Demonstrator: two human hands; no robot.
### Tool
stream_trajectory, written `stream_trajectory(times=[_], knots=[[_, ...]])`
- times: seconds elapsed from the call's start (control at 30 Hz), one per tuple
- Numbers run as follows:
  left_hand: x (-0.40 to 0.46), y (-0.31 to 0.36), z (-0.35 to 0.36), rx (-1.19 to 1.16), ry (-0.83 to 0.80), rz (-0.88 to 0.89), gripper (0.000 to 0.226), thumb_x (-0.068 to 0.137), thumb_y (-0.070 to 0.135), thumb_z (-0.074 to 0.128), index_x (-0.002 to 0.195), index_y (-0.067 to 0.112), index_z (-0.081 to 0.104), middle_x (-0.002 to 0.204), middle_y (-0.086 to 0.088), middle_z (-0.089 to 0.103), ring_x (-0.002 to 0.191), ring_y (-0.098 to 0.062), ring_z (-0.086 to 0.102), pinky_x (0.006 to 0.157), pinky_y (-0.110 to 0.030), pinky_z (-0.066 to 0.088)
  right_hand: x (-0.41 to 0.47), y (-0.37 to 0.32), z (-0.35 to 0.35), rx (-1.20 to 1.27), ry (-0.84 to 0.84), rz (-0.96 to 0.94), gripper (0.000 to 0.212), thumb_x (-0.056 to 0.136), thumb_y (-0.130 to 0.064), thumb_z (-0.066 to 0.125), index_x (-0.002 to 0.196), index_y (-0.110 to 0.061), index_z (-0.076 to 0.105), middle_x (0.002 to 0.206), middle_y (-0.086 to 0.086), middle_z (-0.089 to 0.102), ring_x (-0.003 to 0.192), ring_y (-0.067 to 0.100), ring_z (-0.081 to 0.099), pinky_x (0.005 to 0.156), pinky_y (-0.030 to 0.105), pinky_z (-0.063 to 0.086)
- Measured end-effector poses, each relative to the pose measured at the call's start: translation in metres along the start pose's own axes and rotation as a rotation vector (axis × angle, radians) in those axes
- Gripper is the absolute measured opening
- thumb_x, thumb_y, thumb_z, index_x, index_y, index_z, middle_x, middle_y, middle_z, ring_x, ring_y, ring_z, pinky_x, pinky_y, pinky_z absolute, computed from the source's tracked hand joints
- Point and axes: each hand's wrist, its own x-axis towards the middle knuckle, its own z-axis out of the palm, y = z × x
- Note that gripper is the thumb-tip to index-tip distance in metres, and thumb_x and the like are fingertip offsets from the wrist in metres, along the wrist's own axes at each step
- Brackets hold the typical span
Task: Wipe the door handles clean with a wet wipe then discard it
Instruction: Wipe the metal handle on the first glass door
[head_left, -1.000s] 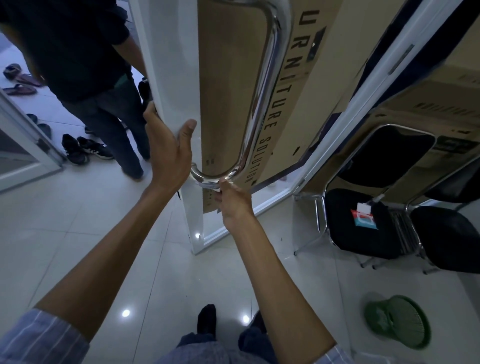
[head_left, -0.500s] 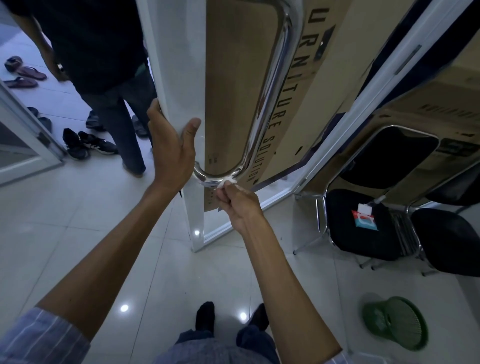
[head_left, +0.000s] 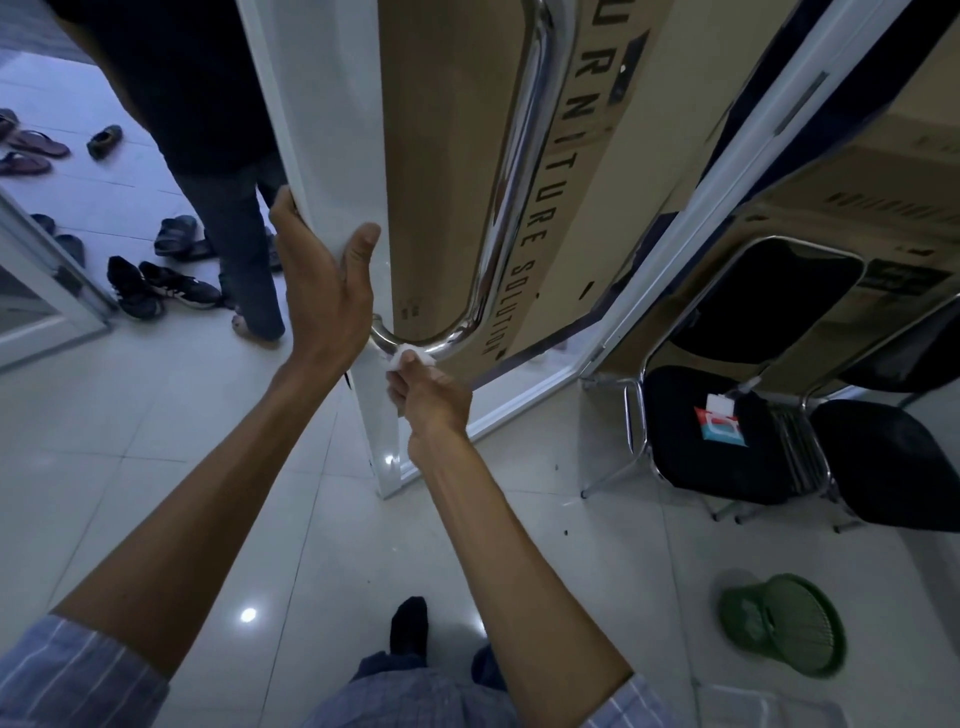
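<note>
Head view: crumpled white wipe against curved chrome handle

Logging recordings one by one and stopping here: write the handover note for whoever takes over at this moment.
Left hand: grips the white door edge, steadying the door.
Right hand: pinches the wet wipe against the bottom bend of the chrome door handle.
Wipes pack lies on the black chair; green basket stands on the floor at right.
Done: wiping under way at the lower bend; how clean the rest is cannot be told.
Left: finish the handles, then discard the wipe, probably in the basket.
</note>
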Motion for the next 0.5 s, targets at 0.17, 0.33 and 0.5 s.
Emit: stream_trajectory(times=[0.17, 0.33, 0.5], knots=[[0.002, -0.002, -0.003, 0.031, -0.009, 0.011, 0.08, 0.101, 0.054, 0.06, 0.15, 0.003, 0.023, 0.149, -0.008, 0.044, 0.131, -0.018, 0.053, 0.101, -0.028, 0.057, -0.007, 0.015, 0.031, 0.13, 0.054, 0.077, 0.016, 0.094, -0.017, 0.08, 0.082, -0.014, 0.069, 0.098, 0.009, 0.077, 0.086, 0.019, 0.076, 0.087, 0.032, 0.062], [-0.001, -0.001, -0.004, 0.049, -0.004, 0.02, 0.081, 0.1, 0.055, 0.06, 0.149, 0.001, 0.024, 0.149, -0.01, 0.044, 0.132, -0.018, 0.052, 0.102, -0.029, 0.057, -0.015, 0.02, 0.056, 0.236, 0.068, 0.124, 0.015, 0.096, -0.021, 0.078, 0.086, -0.012, 0.071, 0.103, 0.011, 0.079, 0.083, 0.015, 0.076, 0.089, 0.032, 0.062], [-0.004, 0.003, -0.005, 0.069, 0.004, 0.028, 0.08, 0.1, 0.054, 0.061, 0.149, 0.002, 0.025, 0.15, -0.012, 0.043, 0.133, -0.02, 0.051, 0.102, -0.032, 0.057, -0.013, 0.025, 0.051, 0.291, 0.114, 0.111, 0.022, 0.091, -0.023, 0.083, 0.103, -0.006, 0.075, 0.102, 0.009, 0.079, 0.085, 0.017, 0.076, 0.082, 0.027, 0.061]])
